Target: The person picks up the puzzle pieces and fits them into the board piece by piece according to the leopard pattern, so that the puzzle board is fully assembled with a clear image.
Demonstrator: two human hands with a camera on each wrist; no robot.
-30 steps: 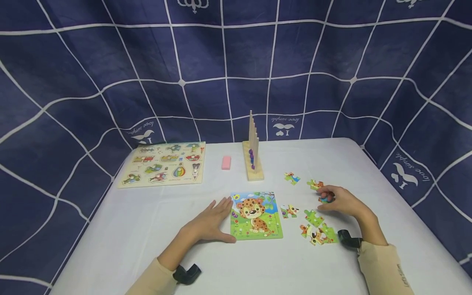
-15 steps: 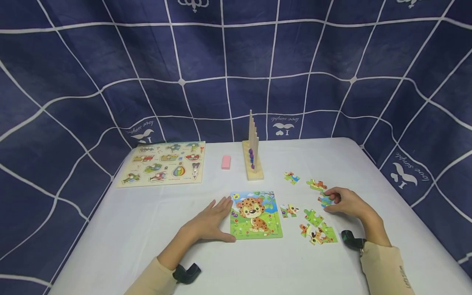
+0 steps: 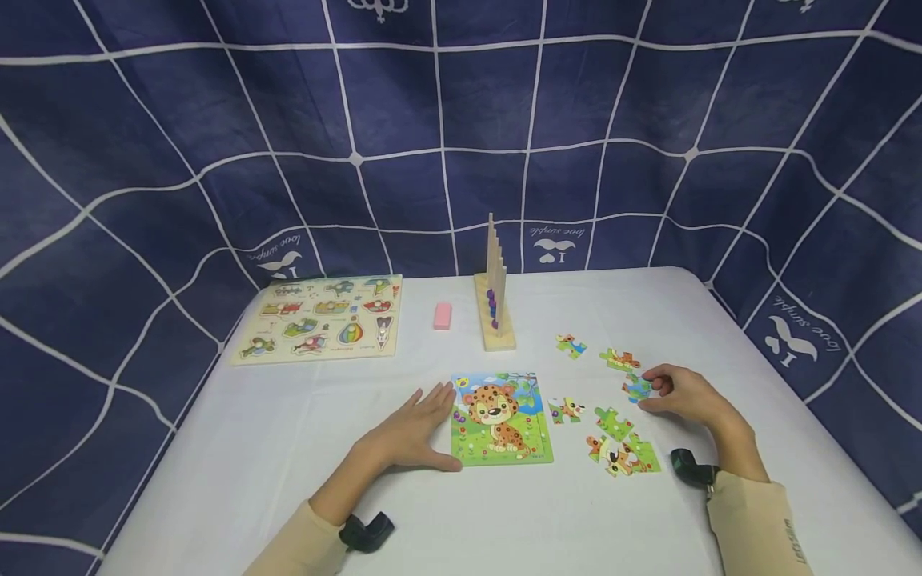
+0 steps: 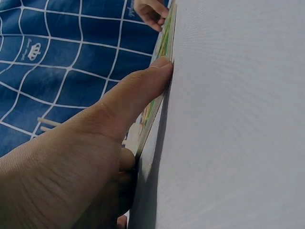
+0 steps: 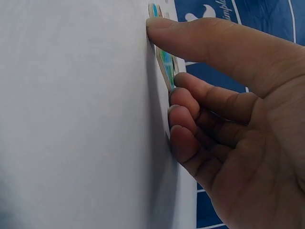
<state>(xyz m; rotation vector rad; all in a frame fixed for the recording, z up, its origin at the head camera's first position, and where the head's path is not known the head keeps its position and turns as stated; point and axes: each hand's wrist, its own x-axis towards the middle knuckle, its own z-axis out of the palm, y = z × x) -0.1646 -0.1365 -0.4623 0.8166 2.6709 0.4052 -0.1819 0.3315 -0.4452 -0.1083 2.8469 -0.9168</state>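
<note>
A square leopard-cub puzzle board [image 3: 499, 420] lies on the white table. My left hand [image 3: 410, 432] rests flat at its left side, fingers spread, thumb by the near left corner; in the left wrist view the thumb [image 4: 143, 86] touches the board's edge. On the right, my right hand [image 3: 684, 394] pinches a blue-green jigsaw piece [image 3: 635, 388] between thumb and fingers, low over the table or on it. In the right wrist view part of that jigsaw piece [image 5: 167, 67] shows between thumb and fingers; the rest is hidden.
Several loose jigsaw pieces lie around: a spotted one [image 3: 566, 410], a green one [image 3: 613, 424], an overlapping group [image 3: 627, 456] and others farther back. Behind stand a wooden peg rack [image 3: 497, 340], a pink block [image 3: 442, 316] and a vehicle peg puzzle [image 3: 338, 340]. A blue curtain [image 3: 389, 192] borders the table.
My right hand has shifted slightly right and its jigsaw piece, mostly covered before, now shows and has turned a little. The left hand has stayed in place.
</note>
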